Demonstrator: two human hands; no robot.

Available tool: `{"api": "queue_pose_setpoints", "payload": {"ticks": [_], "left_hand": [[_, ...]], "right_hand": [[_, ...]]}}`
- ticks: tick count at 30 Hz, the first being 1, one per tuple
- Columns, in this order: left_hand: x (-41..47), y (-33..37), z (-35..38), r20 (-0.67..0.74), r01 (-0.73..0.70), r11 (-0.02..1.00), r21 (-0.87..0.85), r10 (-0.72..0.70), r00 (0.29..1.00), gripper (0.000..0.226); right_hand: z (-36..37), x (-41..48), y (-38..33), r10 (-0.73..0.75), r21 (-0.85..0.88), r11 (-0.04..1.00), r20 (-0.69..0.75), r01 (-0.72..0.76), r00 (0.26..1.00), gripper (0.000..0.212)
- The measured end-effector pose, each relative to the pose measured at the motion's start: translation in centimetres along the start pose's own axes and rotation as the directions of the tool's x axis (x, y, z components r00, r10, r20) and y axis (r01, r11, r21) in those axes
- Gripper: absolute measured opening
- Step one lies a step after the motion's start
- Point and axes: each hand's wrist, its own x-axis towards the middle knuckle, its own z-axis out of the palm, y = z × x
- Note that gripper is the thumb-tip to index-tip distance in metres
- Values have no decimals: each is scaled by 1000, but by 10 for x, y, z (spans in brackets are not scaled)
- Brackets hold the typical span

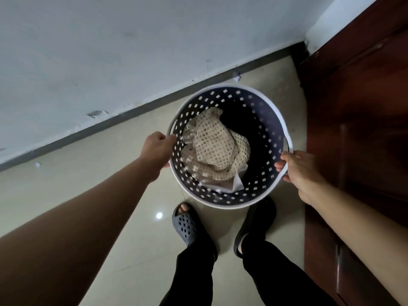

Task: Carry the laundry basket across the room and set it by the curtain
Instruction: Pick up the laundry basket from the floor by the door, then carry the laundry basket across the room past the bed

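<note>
A round laundry basket (260, 102) with a white rim and dark perforated walls is held in front of me above the tiled floor. Inside it lies a cream mesh cloth (217, 149) over dark laundry and a white piece. My left hand (157, 149) grips the rim at the basket's left handle. On the opposite side, my right hand (297, 167) grips the right handle, fingers curled over the rim. No curtain is in view.
A pale wall (110, 51) with a dark skirting (106, 124) runs diagonally at the left. A dark red wooden door or cabinet (357, 129) stands close on the right. My feet in dark slippers (187, 224) stand on beige glossy tiles (88, 168) below the basket.
</note>
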Motion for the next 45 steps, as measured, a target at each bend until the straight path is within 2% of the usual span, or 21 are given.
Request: {"api": "queue_pose_setpoints", "payload": {"ticks": [3,9,14,22,29,32,37,42,45], "left_hand": [[-59,1,-24,12,4,999,52,-5,1000,42],[-191,8,-89,-41,-97,992,77,100,994,54],[-297,26,-146,-124,-176,984,10,176,977,44],[-445,35,-224,-280,-388,921,16,377,883,59],[-529,30,-272,-399,-520,854,-31,466,790,34],[-553,25,-285,-461,-552,830,-74,463,757,32],[-585,9,-295,-573,-536,835,-124,381,726,29],[-615,-13,-285,-690,-474,862,-178,234,685,25],[-629,-25,-276,-743,-454,853,-259,125,658,29]], "right_hand": [[-30,-49,-18,-34,5,999,29,34,999,22],[-88,-158,-67,-177,-4,984,45,178,983,23],[-131,-256,-115,-321,2,947,51,322,946,23],[-191,-420,-180,-634,-127,764,29,632,773,35],[-216,-510,-219,-762,-46,646,32,762,647,31],[-216,-535,-231,-798,-2,601,58,799,600,30],[-208,-551,-253,-875,-36,459,155,888,459,35],[-189,-549,-280,-902,-90,314,281,945,327,35],[-165,-555,-295,-879,-87,237,404,967,252,36]]}}
